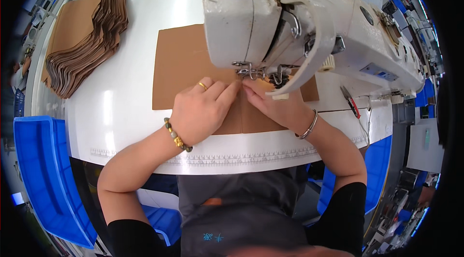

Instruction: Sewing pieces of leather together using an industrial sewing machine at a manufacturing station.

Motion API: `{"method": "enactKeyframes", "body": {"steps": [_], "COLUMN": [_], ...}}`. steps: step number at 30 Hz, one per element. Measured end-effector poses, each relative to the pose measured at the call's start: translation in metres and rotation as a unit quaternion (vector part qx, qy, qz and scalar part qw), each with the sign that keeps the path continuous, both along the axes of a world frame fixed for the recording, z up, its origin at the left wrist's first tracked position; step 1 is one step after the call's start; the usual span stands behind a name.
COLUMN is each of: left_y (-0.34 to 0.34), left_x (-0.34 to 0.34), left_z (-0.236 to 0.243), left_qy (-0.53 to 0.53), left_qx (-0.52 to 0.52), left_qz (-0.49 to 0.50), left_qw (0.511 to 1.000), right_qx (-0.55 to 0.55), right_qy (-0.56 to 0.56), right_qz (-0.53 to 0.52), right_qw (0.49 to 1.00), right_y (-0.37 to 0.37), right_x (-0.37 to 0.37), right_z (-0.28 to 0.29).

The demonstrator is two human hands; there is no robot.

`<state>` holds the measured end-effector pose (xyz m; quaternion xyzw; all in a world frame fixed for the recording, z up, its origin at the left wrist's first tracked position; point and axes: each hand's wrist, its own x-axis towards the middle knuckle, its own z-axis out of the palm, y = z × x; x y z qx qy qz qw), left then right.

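A brown leather-like panel (179,63) lies flat on the white sewing table, partly under the head of a white sewing machine (229,29). A seam line runs down its middle toward me. My left hand (200,112) rests on the panel left of that line, fingers bent and pressed together, tips gripping at the seam. From the other side, my right hand (278,107) has its thumb and fingers closed on the panel at the same spot. Both sets of fingertips are just in front of the metal presser foot (249,72). The fingertips partly hide the material there.
A thick stack of brown panels (77,20) lies at the far left. Red-handled thread snips (351,102) rest on the table to the right. A printed ruler (232,159) follows the front edge. Blue bins stand left (48,175) and right (379,170).
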<state>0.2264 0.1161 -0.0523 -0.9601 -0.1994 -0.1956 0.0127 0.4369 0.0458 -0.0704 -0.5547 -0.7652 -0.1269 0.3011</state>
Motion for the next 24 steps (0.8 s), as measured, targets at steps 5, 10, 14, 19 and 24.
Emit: {"method": "enactKeyframes", "body": {"steps": [5, 10, 14, 19, 24], "left_y": [0.017, 0.022, 0.032, 0.027, 0.006], "left_x": [0.017, 0.009, 0.000, -0.002, 0.002], "left_z": [-0.004, -0.007, -0.008, -0.001, 0.001], "left_qy": [-0.095, -0.087, -0.090, -0.078, 0.015], "left_qx": [0.030, 0.036, 0.069, 0.045, 0.014], "left_qz": [-0.040, -0.023, 0.010, -0.006, -0.047], "left_qw": [0.994, 0.995, 0.993, 0.996, 0.999], "right_qx": [-0.040, -0.077, -0.127, -0.217, -0.210], "right_qy": [0.034, -0.081, -0.082, -0.121, -0.102], "right_qz": [0.013, -0.023, -0.016, -0.027, -0.029], "right_qw": [0.999, 0.993, 0.988, 0.968, 0.972], "right_y": [-0.006, -0.020, -0.028, -0.031, -0.033], "right_x": [0.004, 0.004, -0.003, -0.003, -0.006], "right_z": [-0.001, 0.020, 0.025, 0.028, 0.031]}}
